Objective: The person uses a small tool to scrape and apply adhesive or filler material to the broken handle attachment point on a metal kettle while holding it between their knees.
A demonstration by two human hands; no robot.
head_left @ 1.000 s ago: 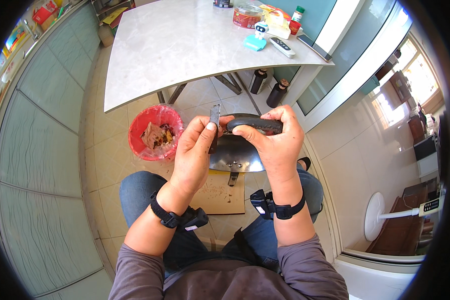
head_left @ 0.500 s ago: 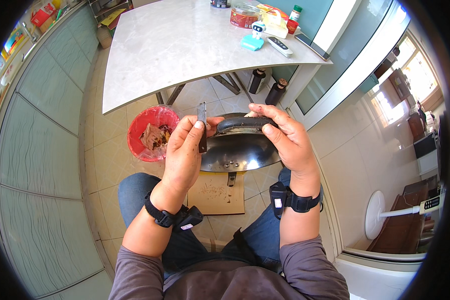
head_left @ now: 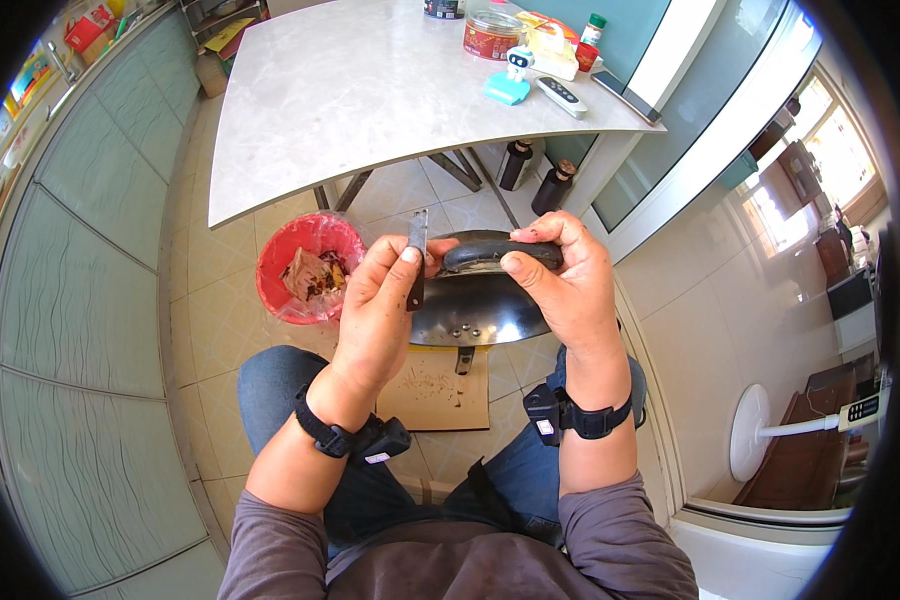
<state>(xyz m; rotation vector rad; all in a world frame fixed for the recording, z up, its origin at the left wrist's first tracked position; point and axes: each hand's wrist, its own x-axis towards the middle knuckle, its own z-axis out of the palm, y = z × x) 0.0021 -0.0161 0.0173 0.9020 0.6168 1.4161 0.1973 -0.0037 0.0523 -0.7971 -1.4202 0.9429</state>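
Since the frame half a second earlier, I see both hands drawn slightly nearer the camera, and the small blade now stands upright rather than tilted toward the dark object.

My left hand (head_left: 380,305) is closed around a narrow grey metal blade (head_left: 418,248), its tip at twelve o'clock. My right hand (head_left: 562,280) grips a long, dark, curved vegetable-like object (head_left: 490,255), thumb on top and fingers wrapped beneath. The object sits between the two hands, just above a round shiny steel bowl (head_left: 475,310) on the floor.

I judge the main risk to be the blade slipping toward my right thumb, which lies close beside the cutting edge. The object could also twist in my grip and drop past the bowl.

At nine o'clock from the hands, a red plastic basket (head_left: 305,262) holds brownish scraps. I cannot tell whether the bowl holds anything. At six o'clock, a brown cardboard sheet (head_left: 435,385) carries scattered bits. On the white table (head_left: 370,90) at twelve o'clock stands a red-labelled jar (head_left: 492,35).
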